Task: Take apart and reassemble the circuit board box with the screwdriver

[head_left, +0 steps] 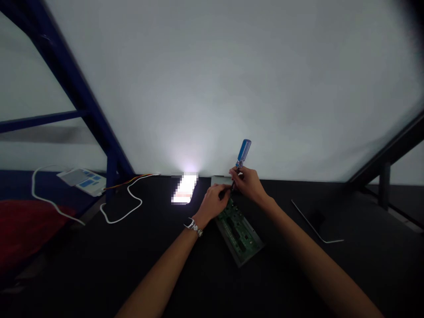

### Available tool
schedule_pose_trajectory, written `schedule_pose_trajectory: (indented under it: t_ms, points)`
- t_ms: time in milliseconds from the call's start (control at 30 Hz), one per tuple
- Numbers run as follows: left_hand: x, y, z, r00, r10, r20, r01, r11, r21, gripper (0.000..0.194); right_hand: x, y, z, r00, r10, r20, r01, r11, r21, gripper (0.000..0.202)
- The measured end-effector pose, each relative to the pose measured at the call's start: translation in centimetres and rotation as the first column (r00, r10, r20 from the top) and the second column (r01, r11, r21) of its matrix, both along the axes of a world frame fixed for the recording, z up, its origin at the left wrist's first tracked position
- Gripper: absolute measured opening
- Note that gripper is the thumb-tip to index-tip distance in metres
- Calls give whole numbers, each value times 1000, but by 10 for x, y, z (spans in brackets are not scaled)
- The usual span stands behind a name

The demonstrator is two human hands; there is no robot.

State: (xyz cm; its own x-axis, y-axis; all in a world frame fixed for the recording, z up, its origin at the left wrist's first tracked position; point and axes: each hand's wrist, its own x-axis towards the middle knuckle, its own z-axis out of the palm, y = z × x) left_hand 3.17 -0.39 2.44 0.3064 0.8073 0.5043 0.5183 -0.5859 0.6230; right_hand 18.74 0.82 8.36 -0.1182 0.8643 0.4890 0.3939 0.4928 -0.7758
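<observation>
Head view showed a green circuit board (243, 236) on the black bench (139, 269), its far end near the middle of the back edge. Upright over that end leaned a blue-handled screwdriver (244, 150); the right hand (250, 181) had its fingers closed around it below the handle. Beside its tip, the left hand (213, 203) bent its fingers over the board, their grip impossible to tell.
</observation>
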Motion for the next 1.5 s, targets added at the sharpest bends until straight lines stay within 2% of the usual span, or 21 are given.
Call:
schedule_pose_trajectory:
  t_ms: [167, 300, 600, 800, 933, 1300, 1500]
  points:
    - [-11, 5, -5, 995, -71, -70, 69, 997, -38, 29, -1, 0, -3, 999, 5, 34, -5, 1000, 13, 32]
    - [-18, 11, -6, 984, -139, -107, 127, 985, -114, 22, 2, -2, -6, 1000, 4, 2, -4, 1000, -7, 33]
    - [-9, 8, -5, 999, -11, -49, 8, 999, -53, 20, 4, 2, -11, 999, -9, 45, 9, 1000, 13, 32]
    - [-3, 10, -2, 996, -51, 79, 59, 994, -92, 24, 0, 6, -9, 996, -1, 84, -1, 1000, 21, 31]
    - [-1, 14, -6, 993, -9, 116, 20, 995, -94, 20, 0, 7, -10, 993, 8, 116, -11, 1000, 21, 29]
    - [-3, 11, -9, 996, 57, 70, -50, 994, -98, 16, 2, 7, -9, 985, 81, 150, -80, 997, -10, 27]
    - [-1, 10, -12, 999, 41, 32, -39, 998, -42, 12, 2, 1, -8, 990, 96, 103, -94, 995, -23, 26]
